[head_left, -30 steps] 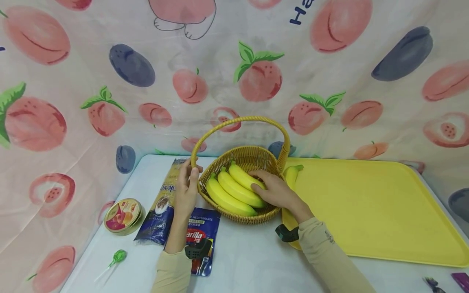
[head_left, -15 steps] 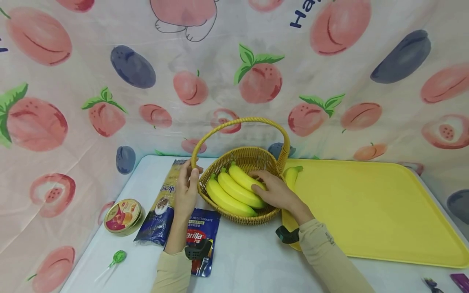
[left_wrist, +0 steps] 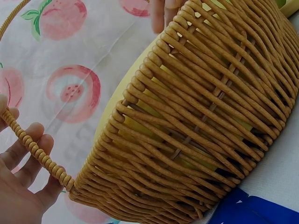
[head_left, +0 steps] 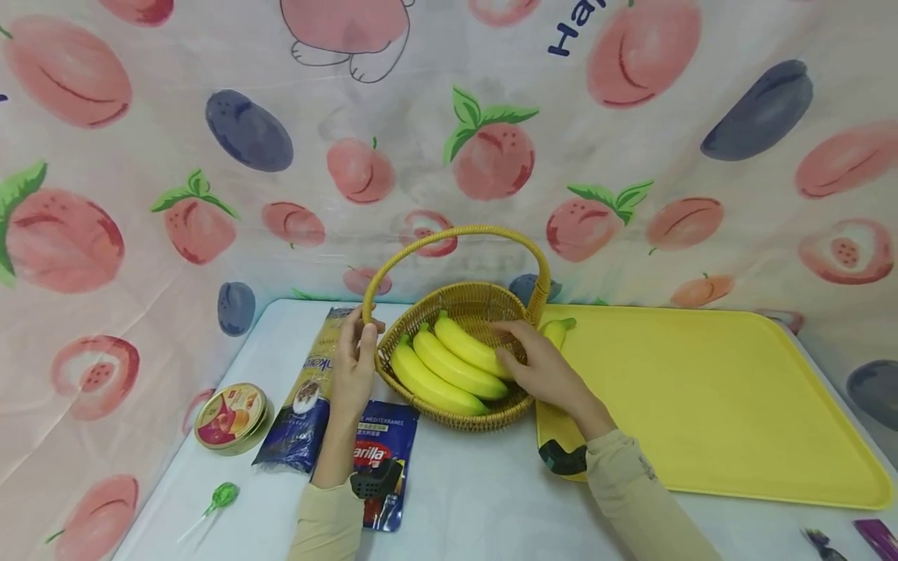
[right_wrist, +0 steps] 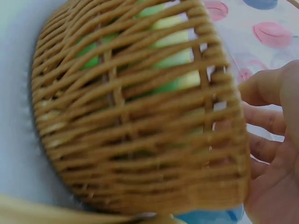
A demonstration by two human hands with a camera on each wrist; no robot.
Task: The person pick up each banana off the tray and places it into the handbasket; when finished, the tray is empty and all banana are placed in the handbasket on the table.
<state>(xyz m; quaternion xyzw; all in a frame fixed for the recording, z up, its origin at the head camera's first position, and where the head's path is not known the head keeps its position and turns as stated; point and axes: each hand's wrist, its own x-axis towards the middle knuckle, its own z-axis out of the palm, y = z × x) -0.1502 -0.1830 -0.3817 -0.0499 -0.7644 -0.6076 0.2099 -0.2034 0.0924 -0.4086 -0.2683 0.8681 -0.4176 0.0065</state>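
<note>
A wicker basket (head_left: 466, 421) with a tall arched handle stands mid-table, holding three bananas (head_left: 449, 366) side by side. My left hand (head_left: 356, 366) grips the handle's left foot; in the left wrist view its fingers (left_wrist: 30, 154) curl around the wrapped handle (left_wrist: 39, 151). Over the right side of the basket is my right hand (head_left: 543, 370), its loosely bent fingers near the rightmost banana. In the right wrist view these fingers (right_wrist: 266, 119) reach past the rim, partly hidden behind the weave. Another banana (head_left: 559, 330) lies just right of the basket.
A yellow tray (head_left: 701, 397) fills the right side. On the left lie a long pasta bag (head_left: 302, 405), a blue pouch (head_left: 387, 436), a round tin (head_left: 231, 417) and a green lollipop (head_left: 224, 495). A purple wrapper (head_left: 877, 538) is at the front right. A fruit-print cloth hangs behind.
My right hand has drawn slightly right, away from the rightmost banana, uncovering more of it. My left hand stays on the basket handle. The head view has shifted slightly.
</note>
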